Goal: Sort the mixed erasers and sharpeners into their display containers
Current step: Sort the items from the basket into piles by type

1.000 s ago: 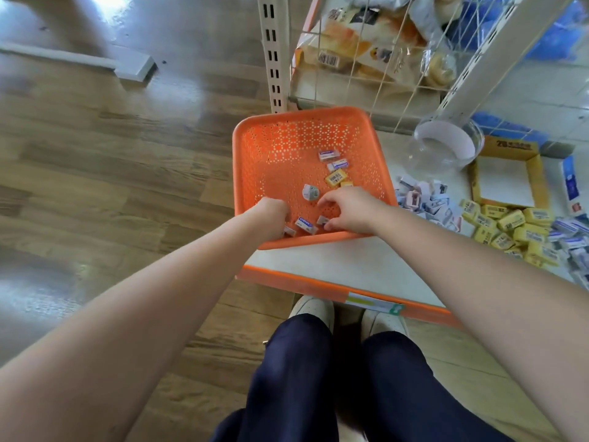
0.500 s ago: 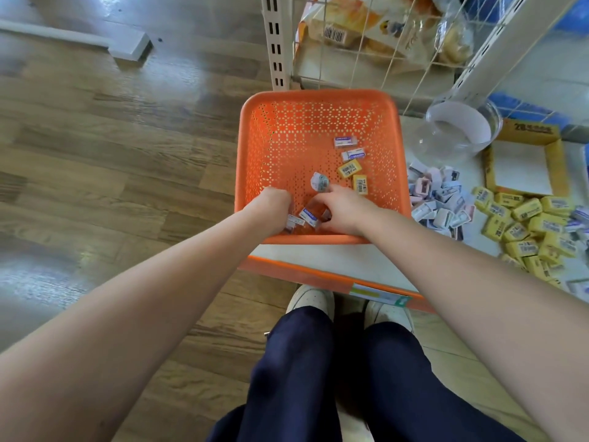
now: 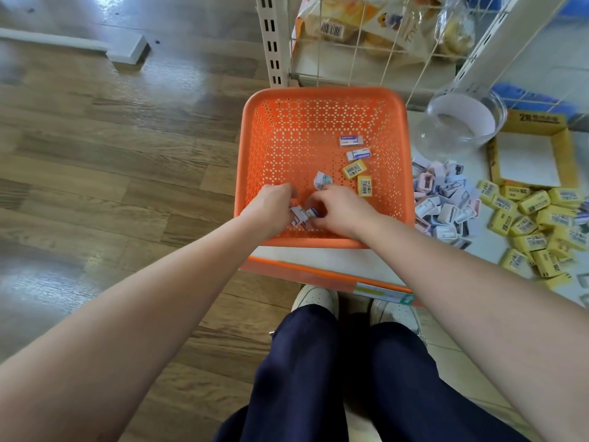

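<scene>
A wooden floor [image 3: 111, 154] fills the left; on the right stands a low white shelf [image 3: 318, 256] with an orange front edge. On its near left corner sits the orange basket [image 3: 287, 129], square and perforated. Far right of it lie an open yellow cardboard box [image 3: 564, 148] and, just left of that, a clear glass jar [image 3: 462, 122]. Nearer, a heap of yellow erasers [image 3: 535, 218] spreads over the shelf, and a heap of pastel sharpeners [image 3: 446, 205] lies just beside the basket's right wall. Both bare forearms reach from the near side over the basket's near rim, backs of the hands up and close together. The left hand [image 3: 274, 207] has its fingers curled under, gripping small white pieces [image 3: 298, 218]; the right hand [image 3: 342, 208] pinches a blue-labelled eraser [image 3: 314, 213] between the two hands. Right of the basket's centre, the far white eraser [image 3: 350, 141] and the near white eraser [image 3: 359, 154] lie with long axes left to right, the slanted yellow eraser [image 3: 353, 169] tilts far toward the right, the last yellow eraser [image 3: 365, 185] points near to far, and a small pale wrapped piece [image 3: 322, 180] sits just beyond the right hand
</scene>
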Tool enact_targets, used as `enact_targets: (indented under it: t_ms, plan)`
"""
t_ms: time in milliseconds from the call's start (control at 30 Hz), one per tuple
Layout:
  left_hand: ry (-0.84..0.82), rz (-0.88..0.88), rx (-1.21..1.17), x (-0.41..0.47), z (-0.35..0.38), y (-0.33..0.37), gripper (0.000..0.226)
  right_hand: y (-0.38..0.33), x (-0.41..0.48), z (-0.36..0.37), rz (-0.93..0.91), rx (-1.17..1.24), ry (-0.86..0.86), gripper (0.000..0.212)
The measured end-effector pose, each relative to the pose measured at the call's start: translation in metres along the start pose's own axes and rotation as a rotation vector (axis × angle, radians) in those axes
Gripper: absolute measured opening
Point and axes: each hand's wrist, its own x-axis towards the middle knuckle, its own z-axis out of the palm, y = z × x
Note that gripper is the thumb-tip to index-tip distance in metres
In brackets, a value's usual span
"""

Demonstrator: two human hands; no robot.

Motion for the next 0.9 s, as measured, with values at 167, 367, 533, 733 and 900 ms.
enact_targets:
  t_ms: [167,367,533,733,900]
  plan:
    - [-0.019,-0.001,0.008,0.001,-0.003,0.004,0.037,0.000,0.002,-0.003,0.007,-0.074,0.013,0.020]
    - [0.116,0.073,-0.069,0.002,-0.006,0.006,0.024,0.012,0.006,-0.010,0.072,-0.049,0.136,0.024]
    - [0.192,0.105,-0.121,0.000,-0.009,0.006,0.023,0.036,0.021,-0.031,0.192,0.092,0.359,0.038]
    - [0.214,0.107,-0.182,0.000,-0.009,0.008,0.024,0.043,0.031,-0.024,0.310,0.089,0.233,0.050]
    - [0.232,0.104,-0.194,-0.001,-0.008,0.010,0.024,0.040,0.024,-0.018,0.204,0.016,0.174,0.036]
